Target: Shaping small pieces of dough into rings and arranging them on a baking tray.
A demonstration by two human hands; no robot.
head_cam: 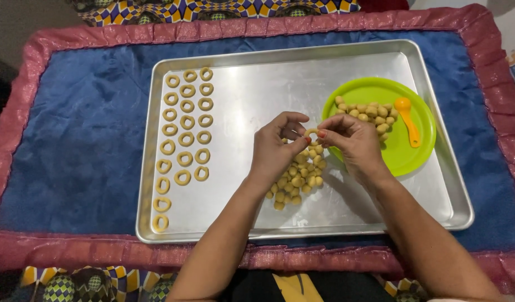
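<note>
My left hand [277, 146] and my right hand [351, 142] meet over the middle of a metal baking tray [347, 72]. Between their fingertips they pinch one small curved piece of yellow dough [311, 132], bent into a ring shape. Just below the hands lies a heap of small dough balls [297, 182] on the tray. Three columns of finished dough rings [183, 140] line the tray's left side. A lime green plate [402, 151] on the tray's right holds more dough balls [369, 114] and a small orange spoon [408, 120].
The tray rests on a blue cloth [84, 140] with a pink ruffled border [22, 95]. Patterned fabric shows beyond the far edge [212, 8] and at the near edge [89, 282].
</note>
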